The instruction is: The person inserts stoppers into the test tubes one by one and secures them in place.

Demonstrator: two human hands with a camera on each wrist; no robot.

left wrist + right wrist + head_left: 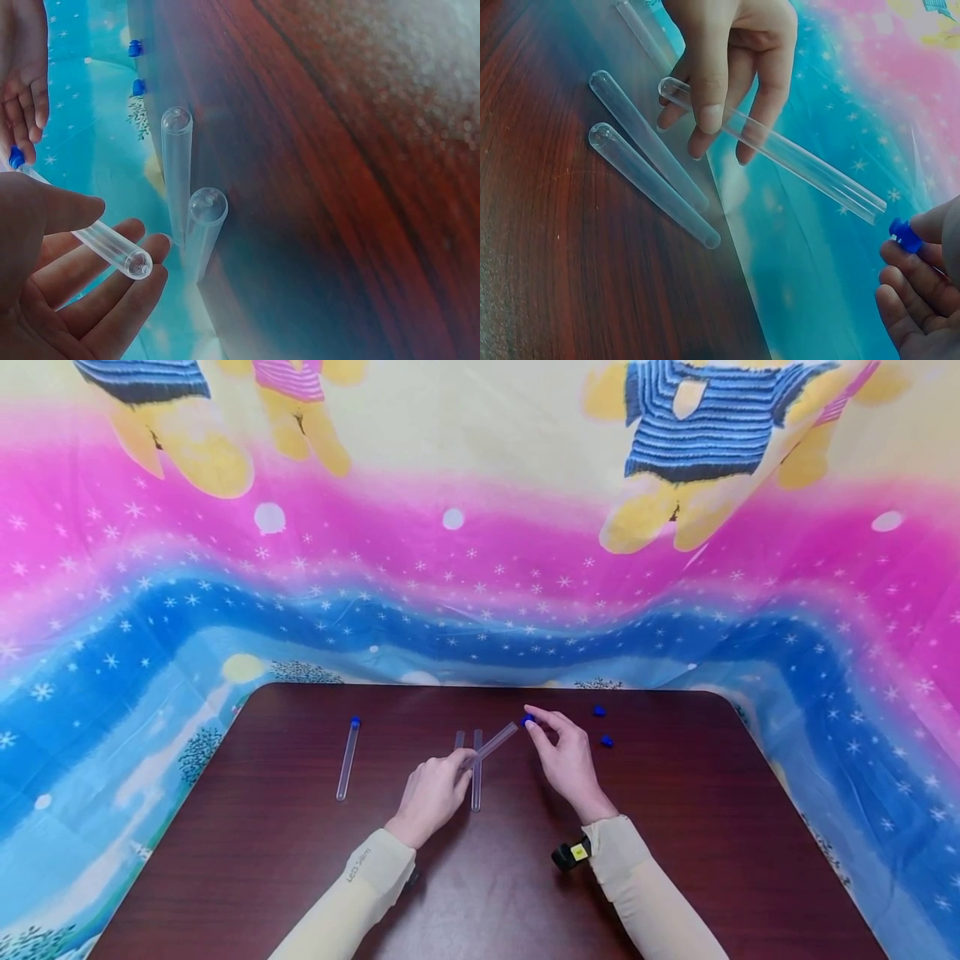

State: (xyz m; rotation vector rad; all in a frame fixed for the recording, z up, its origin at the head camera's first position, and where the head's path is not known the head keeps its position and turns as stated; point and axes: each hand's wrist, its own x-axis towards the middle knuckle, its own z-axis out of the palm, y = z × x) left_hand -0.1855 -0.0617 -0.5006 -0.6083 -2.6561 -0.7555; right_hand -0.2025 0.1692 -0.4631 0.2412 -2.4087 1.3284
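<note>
Between thumb and fingers my left hand [435, 789] holds a clear test tube [802, 165], tilted, its open end toward the right. My right hand [566, 760] pinches a small blue stopper [905, 235] between thumb and fingertips, just off the tube's mouth in the right wrist view. In the left wrist view the tube's rounded end [138, 264] points toward the camera, past the left thumb. Two more clear tubes, one of them the nearer tube [476, 785], lie side by side on the table by the left hand, which partly covers the other tube [460, 740] in the head view.
Off to the left lies a test tube [347, 764] with a blue stopper [356, 722] in its upper end. Two loose blue stoppers, a far one [599, 711] and a nearer one [607, 742], sit right of the right hand. A printed cloth [480, 635] hangs behind the dark wooden table [262, 860].
</note>
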